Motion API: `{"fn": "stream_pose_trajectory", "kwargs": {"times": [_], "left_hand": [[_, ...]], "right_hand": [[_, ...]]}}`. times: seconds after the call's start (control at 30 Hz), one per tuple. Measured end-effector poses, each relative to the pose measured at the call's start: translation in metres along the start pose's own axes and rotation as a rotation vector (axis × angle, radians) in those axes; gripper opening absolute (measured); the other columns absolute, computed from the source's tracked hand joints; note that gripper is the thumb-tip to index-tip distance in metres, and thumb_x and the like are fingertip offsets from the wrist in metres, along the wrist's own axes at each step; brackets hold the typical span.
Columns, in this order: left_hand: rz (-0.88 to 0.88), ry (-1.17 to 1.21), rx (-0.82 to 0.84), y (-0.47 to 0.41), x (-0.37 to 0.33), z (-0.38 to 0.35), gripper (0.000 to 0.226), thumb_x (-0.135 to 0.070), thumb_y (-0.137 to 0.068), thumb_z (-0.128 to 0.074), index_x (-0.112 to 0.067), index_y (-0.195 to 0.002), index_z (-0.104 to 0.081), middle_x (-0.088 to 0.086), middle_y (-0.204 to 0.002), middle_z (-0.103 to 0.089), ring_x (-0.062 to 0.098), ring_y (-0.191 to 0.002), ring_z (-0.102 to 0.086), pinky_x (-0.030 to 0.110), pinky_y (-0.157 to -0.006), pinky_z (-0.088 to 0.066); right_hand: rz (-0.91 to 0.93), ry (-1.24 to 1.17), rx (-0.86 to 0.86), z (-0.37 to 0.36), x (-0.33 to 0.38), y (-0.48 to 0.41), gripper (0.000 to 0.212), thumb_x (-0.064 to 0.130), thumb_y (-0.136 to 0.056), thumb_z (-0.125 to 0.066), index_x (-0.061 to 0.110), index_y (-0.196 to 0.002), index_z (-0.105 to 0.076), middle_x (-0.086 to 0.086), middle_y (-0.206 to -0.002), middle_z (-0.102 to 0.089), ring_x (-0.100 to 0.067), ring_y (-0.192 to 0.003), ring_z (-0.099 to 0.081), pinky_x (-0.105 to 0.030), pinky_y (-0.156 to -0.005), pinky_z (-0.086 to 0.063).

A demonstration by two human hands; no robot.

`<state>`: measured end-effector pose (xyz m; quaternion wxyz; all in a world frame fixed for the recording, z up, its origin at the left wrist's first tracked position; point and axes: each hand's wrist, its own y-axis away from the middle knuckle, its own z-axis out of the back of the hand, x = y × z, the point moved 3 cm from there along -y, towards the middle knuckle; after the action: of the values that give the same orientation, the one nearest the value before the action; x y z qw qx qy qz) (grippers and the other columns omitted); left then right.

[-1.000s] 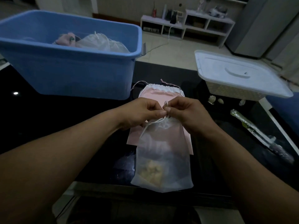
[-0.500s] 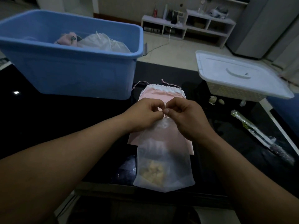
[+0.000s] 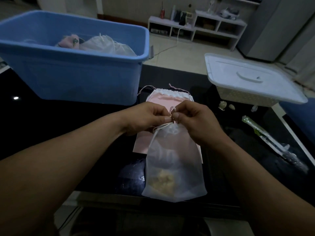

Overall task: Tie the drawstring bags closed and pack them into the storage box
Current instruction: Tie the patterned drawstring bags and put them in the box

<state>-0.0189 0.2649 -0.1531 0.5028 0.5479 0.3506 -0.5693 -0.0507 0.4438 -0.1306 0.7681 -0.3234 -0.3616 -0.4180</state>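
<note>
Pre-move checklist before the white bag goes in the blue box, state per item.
1. Grip: left hand and right hand both pinch the drawstring: ok.
2. Knot finished: cannot tell, fingers hide it.
3. Neck of white bag gathered: ok.
4. Top of blue box open, room beside the packed bags: ok.
5. Tie on pink bag lying under it: not ok, its cords lie loose.
</note>
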Motion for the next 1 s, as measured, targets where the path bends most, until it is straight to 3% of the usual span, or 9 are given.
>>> {"fn": "stream_pose_trajectory", "kwargs": {"times": [0.13,0.3,0.43,0.53,0.63,0.73,0.87,0.93,1.0], "left_hand": [[-0.016,0.001,-0.053,0.0,0.001,0.0,0.017,-0.014,-0.102,-0.063,0.001,-0.095,-0.064,0.007,-0.071,-0.058,0.011,-0.059,-0.055,0.022,-0.055,-0.048],[-0.018,-0.083,-0.09,0.003,0.001,0.007,0.02,-0.012,-0.107,-0.054,-0.008,-0.089,-0.06,0.01,-0.073,-0.061,0.017,-0.062,-0.059,0.023,-0.056,-0.053],[-0.023,-0.223,-0.102,0.006,0.0,0.008,0.019,-0.012,-0.108,-0.053,-0.007,-0.09,-0.06,0.013,-0.075,-0.061,0.013,-0.058,-0.059,0.019,-0.053,-0.05],[0.001,-0.242,-0.127,0.006,0.004,0.007,0.02,-0.012,-0.107,-0.054,-0.007,-0.089,-0.061,0.011,-0.073,-0.061,0.009,-0.054,-0.057,0.018,-0.051,-0.048],[0.055,-0.122,-0.184,0.006,0.009,0.007,0.016,-0.019,-0.107,-0.056,-0.006,-0.097,-0.06,0.015,-0.081,-0.064,0.02,-0.063,-0.059,0.023,-0.052,-0.051],[0.168,0.048,-0.198,0.005,0.004,-0.001,0.038,-0.044,-0.106,-0.051,-0.007,-0.112,-0.055,0.015,-0.09,-0.071,0.023,-0.067,-0.066,0.028,-0.054,-0.055],[0.156,-0.089,-0.151,0.004,0.002,-0.018,0.045,-0.056,-0.1,-0.056,-0.017,-0.08,-0.063,0.0,-0.067,-0.059,0.013,-0.055,-0.051,0.022,-0.051,-0.042],[0.11,-0.13,-0.152,0.002,0.007,-0.024,0.037,-0.049,-0.1,-0.063,-0.019,-0.077,-0.063,0.003,-0.071,-0.054,0.016,-0.061,-0.047,0.023,-0.052,-0.039],[0.078,-0.081,-0.2,0.0,0.01,-0.022,0.033,-0.04,-0.102,-0.063,-0.019,-0.076,-0.06,0.002,-0.067,-0.051,0.013,-0.055,-0.044,0.021,-0.048,-0.035]], "right_hand": [[-0.076,-0.06,-0.043,0.005,-0.002,0.001,0.011,0.014,-0.096,-0.073,0.019,-0.086,-0.073,0.002,-0.081,-0.077,-0.013,-0.075,-0.07,-0.034,-0.073,-0.055],[-0.213,-0.182,-0.09,0.011,-0.01,0.005,0.017,0.019,-0.101,-0.066,0.024,-0.084,-0.07,-0.006,-0.091,-0.078,-0.033,-0.081,-0.074,-0.067,-0.077,-0.06],[-0.263,-0.284,-0.123,0.015,-0.01,0.006,0.023,0.01,-0.101,-0.066,0.021,-0.08,-0.067,-0.009,-0.092,-0.078,-0.023,-0.072,-0.069,-0.06,-0.07,-0.061],[-0.259,-0.225,-0.115,0.014,-0.013,0.006,0.022,0.013,-0.099,-0.068,0.022,-0.08,-0.067,-0.012,-0.091,-0.076,-0.025,-0.071,-0.069,-0.064,-0.068,-0.062],[-0.263,-0.13,-0.098,0.013,-0.016,0.006,0.02,0.013,-0.098,-0.069,0.022,-0.08,-0.067,-0.008,-0.085,-0.075,-0.024,-0.068,-0.069,-0.058,-0.064,-0.063],[-0.28,-0.129,-0.136,0.016,-0.013,0.004,0.018,0.007,-0.095,-0.069,0.019,-0.081,-0.067,-0.009,-0.088,-0.075,-0.023,-0.068,-0.069,-0.059,-0.06,-0.062],[-0.239,-0.097,-0.185,0.015,-0.009,0.001,0.011,0.009,-0.096,-0.067,0.014,-0.086,-0.068,-0.009,-0.089,-0.073,-0.012,-0.068,-0.063,-0.029,-0.052,-0.055],[-0.246,-0.109,-0.178,0.011,-0.012,-0.001,0.009,0.013,-0.094,-0.067,0.018,-0.086,-0.069,-0.006,-0.087,-0.073,-0.015,-0.073,-0.065,-0.033,-0.06,-0.055],[-0.284,-0.177,-0.15,0.009,-0.017,-0.002,0.008,0.024,-0.093,-0.068,0.02,-0.087,-0.069,-0.005,-0.088,-0.074,-0.022,-0.082,-0.071,-0.048,-0.072,-0.061]]}}
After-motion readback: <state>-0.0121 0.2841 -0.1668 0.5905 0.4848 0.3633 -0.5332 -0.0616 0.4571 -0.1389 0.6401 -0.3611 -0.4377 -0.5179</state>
